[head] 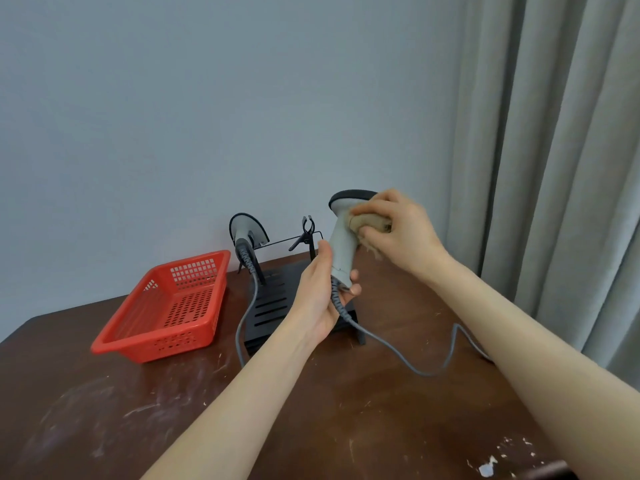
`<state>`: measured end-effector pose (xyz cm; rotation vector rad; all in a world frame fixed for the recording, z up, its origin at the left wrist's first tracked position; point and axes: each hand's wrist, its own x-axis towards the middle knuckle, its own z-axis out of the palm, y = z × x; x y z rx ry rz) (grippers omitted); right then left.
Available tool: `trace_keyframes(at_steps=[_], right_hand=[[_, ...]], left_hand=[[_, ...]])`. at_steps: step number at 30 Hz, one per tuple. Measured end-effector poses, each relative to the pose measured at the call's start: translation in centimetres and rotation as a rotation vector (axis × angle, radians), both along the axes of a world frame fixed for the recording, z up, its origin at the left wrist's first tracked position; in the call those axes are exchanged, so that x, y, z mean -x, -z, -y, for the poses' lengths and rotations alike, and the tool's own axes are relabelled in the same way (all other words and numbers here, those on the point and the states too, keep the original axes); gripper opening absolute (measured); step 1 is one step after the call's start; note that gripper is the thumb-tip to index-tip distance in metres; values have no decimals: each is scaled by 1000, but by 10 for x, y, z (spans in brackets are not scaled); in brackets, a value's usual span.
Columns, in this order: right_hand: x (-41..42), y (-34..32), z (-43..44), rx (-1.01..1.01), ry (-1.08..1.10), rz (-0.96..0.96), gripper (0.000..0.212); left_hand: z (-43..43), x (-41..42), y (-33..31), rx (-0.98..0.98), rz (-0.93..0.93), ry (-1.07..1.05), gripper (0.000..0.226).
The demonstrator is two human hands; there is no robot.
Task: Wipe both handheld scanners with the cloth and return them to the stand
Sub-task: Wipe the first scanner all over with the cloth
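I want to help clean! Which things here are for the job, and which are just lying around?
For the job: held scanner, cloth, second scanner, stand.
Just lying about: red basket, curtain.

I see one grey scanner (pixel 343 247) upright in the air above the stand (pixel 273 303), its dark-rimmed head on top and its handle gripped near the bottom by my left hand (pixel 318 296). Its grey cable (pixel 427 374) drops from the handle base and trails across the table (pixel 346 410) to the right. A tan cloth (pixel 369 225), bunched in my right hand (pixel 401 233), presses on the scanner's neck just under the head. The second scanner (pixel 246 230), also grey with a dark head, sits at the left end of the black slotted stand. The stand's right clip (pixel 307 233) points upward.
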<state>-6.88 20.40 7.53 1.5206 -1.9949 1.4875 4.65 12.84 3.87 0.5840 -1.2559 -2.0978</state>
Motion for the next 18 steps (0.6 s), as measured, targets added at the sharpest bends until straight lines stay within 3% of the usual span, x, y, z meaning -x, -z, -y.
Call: trace_keyframes(at_steps=[2, 7, 13, 18], right_hand=[[-2, -1, 2, -9, 2, -16, 27], [-16, -3, -9, -325, -314, 17, 27], [0, -5, 3, -128, -5, 23, 25], [-24, 4, -10, -330, -280, -21, 28]], left_hand=[[1, 1, 0, 37, 4, -5, 42], [4, 1, 3, 24, 15, -29, 46], [0, 0, 0, -37, 2, -47, 33], [7, 3, 1, -33, 46, -72, 47]])
